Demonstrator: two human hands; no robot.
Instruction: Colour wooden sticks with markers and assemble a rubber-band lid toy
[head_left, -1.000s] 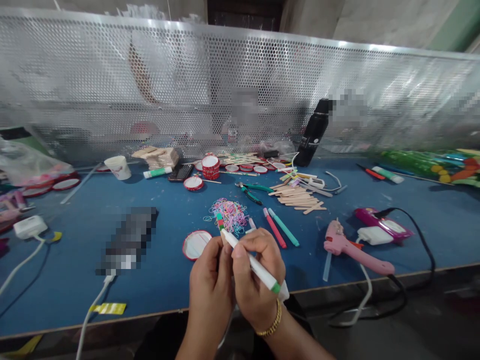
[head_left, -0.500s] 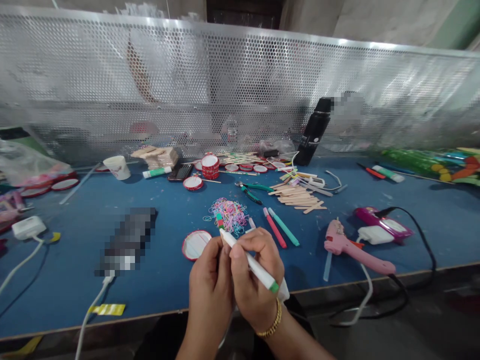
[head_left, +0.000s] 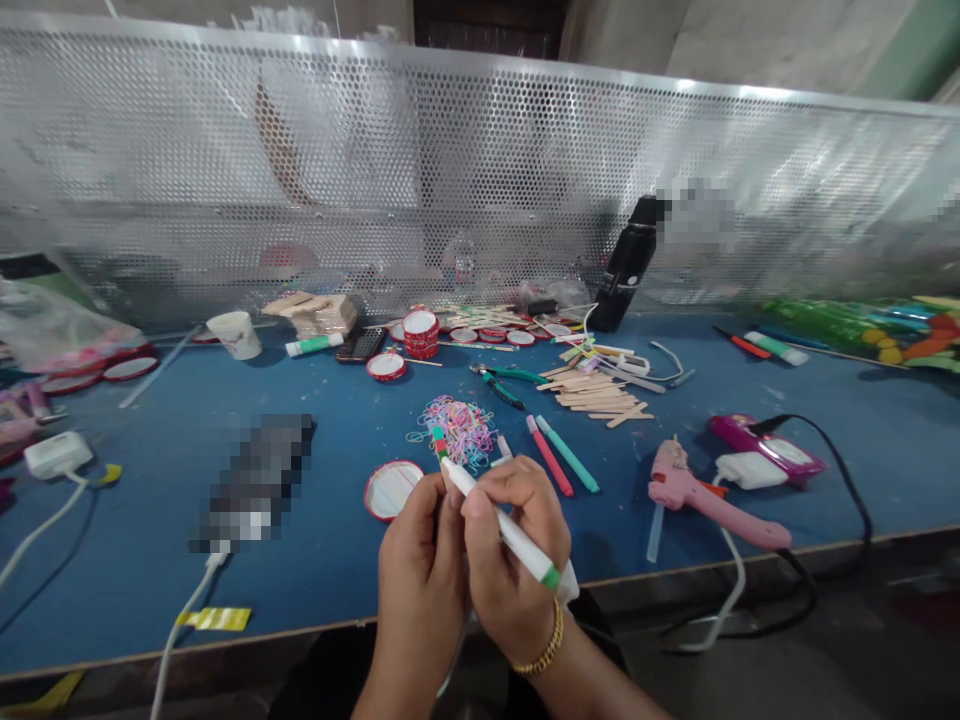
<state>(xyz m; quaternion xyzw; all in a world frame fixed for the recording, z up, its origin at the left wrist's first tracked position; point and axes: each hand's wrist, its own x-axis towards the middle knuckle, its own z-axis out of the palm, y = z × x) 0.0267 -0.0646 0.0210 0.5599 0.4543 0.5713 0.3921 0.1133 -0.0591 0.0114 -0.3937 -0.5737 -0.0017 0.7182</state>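
Observation:
My right hand (head_left: 517, 550) grips a white marker (head_left: 521, 540) with a green end. The marker's tip meets or nearly touches a thin stick (head_left: 440, 440) with green and red bands. My left hand (head_left: 424, 570) pinches this stick between closed fingers, which hide its lower part. Just beyond the stick lies a heap of colourful paper clips (head_left: 459, 428). A round white disc with a red rim (head_left: 391, 490) rests left of my fingers. A pink marker (head_left: 551, 455) and a teal marker (head_left: 568, 453) lie to the right of my right hand.
Wooden craft sticks (head_left: 600, 390) and teal-handled pliers (head_left: 501, 384) lie further back. A pink glue gun (head_left: 712, 497) is on the right, cables near it. A phone (head_left: 259, 480) on a cord lies left. A black bottle (head_left: 626, 265) stands by the perforated metal screen (head_left: 487, 180).
The marker has shifted very slightly in my right hand against the stick. My left hand and the things on the table stay where they were.

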